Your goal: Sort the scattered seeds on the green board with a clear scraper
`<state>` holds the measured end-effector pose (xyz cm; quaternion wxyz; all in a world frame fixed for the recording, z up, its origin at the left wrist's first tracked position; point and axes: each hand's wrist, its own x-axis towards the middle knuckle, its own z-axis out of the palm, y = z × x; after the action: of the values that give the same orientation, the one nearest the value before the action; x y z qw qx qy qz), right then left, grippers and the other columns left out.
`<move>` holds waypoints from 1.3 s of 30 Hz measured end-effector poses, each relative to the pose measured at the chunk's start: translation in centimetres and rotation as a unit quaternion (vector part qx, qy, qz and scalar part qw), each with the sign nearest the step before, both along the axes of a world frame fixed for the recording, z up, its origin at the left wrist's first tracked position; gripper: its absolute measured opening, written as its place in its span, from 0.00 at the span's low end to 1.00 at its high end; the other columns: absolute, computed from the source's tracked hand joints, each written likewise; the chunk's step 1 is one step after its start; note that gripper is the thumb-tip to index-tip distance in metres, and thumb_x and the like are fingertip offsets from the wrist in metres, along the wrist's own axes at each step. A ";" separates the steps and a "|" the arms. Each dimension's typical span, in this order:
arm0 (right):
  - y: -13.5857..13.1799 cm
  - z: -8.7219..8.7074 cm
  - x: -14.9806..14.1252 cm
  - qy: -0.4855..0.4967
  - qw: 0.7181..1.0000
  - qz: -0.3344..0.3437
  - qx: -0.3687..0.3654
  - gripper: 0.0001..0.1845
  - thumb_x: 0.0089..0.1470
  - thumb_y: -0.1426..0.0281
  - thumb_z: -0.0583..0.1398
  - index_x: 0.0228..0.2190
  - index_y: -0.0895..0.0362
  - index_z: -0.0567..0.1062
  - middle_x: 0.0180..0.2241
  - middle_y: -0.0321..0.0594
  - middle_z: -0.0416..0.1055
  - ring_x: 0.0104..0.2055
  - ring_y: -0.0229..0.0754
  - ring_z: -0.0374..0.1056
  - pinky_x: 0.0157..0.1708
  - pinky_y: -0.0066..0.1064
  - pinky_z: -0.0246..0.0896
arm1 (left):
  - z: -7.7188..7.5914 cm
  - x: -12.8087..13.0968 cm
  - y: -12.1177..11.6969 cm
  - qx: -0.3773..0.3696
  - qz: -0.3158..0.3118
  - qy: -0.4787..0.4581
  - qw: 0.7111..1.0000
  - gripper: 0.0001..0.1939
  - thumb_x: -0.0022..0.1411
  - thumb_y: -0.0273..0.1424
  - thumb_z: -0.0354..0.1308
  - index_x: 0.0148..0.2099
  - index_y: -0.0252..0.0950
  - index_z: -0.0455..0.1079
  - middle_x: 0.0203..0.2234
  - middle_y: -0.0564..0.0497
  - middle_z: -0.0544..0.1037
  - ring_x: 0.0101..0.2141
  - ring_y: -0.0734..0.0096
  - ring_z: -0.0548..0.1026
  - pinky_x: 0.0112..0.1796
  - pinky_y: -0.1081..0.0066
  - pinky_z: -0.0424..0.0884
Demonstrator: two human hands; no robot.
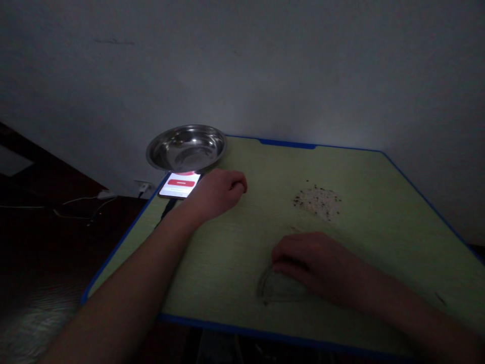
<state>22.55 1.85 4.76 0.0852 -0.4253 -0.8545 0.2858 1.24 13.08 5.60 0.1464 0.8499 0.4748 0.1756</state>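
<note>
My left hand [216,193] rests on the green table [379,227] with its fingers curled into a loose fist, right beside a lit phone [179,185] showing a red button. Nothing shows inside that fist. My right hand [314,265] lies near the front of the table, fingers bent down onto a small clear plastic piece [278,288], perhaps a bag or lid. A small heap of pale grains with dark specks [317,201] lies on the table beyond my right hand, apart from both hands.
A shallow steel bowl [186,147] sits at the table's far left corner, behind the phone. The table has a blue rim and stands against a pale wall. Cables and a socket strip [113,197] lie on the dark floor to the left.
</note>
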 end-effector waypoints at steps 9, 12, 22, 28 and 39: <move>-1.2 0.6 0.4 0.010 0.997 0.037 -0.073 0.06 0.57 0.70 0.58 0.31 0.54 0.76 0.29 0.34 0.75 0.30 0.36 0.68 0.30 0.27 0.54 | -0.3 -0.2 0.2 -0.015 0.005 0.000 1.000 0.16 0.55 0.30 0.46 0.33 0.36 0.76 0.25 0.50 0.77 0.26 0.71 0.70 0.28 0.70 0.62; -1.1 0.8 0.8 0.020 0.994 0.032 -0.102 0.06 0.57 0.70 0.58 0.31 0.55 0.77 0.29 0.34 0.75 0.30 0.36 0.68 0.30 0.26 0.55 | -0.2 -0.2 0.3 -0.015 -0.001 0.002 1.000 0.16 0.55 0.30 0.45 0.33 0.36 0.75 0.24 0.51 0.77 0.25 0.71 0.70 0.28 0.71 0.62; -0.6 1.4 1.6 0.018 0.993 0.033 -0.115 0.06 0.56 0.69 0.59 0.32 0.55 0.77 0.28 0.35 0.73 0.30 0.36 0.66 0.29 0.25 0.55 | -0.2 -0.3 0.3 -0.016 -0.003 0.014 1.000 0.15 0.55 0.29 0.45 0.33 0.36 0.75 0.25 0.51 0.77 0.25 0.72 0.71 0.27 0.72 0.62; 0.1 1.8 2.4 0.055 0.992 -0.033 -0.107 0.07 0.58 0.69 0.56 0.30 0.56 0.72 0.26 0.33 0.71 0.28 0.34 0.64 0.26 0.25 0.54 | -0.2 -0.4 0.4 -0.027 0.006 0.031 0.999 0.15 0.56 0.30 0.45 0.33 0.37 0.75 0.26 0.51 0.77 0.26 0.70 0.72 0.28 0.71 0.62; 6.3 0.6 13.2 0.102 0.899 -0.417 0.085 0.10 0.56 0.65 0.54 0.37 0.58 0.69 0.23 0.35 0.71 0.20 0.34 0.61 0.20 0.26 0.54 | -0.1 -0.8 0.9 -0.037 0.003 0.052 0.998 0.15 0.57 0.31 0.44 0.33 0.39 0.73 0.26 0.52 0.78 0.28 0.68 0.73 0.30 0.69 0.65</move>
<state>35.76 8.14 5.38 0.3191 -0.7023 -0.6068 0.1917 0.46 13.95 5.51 0.1522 0.8505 0.4903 0.1142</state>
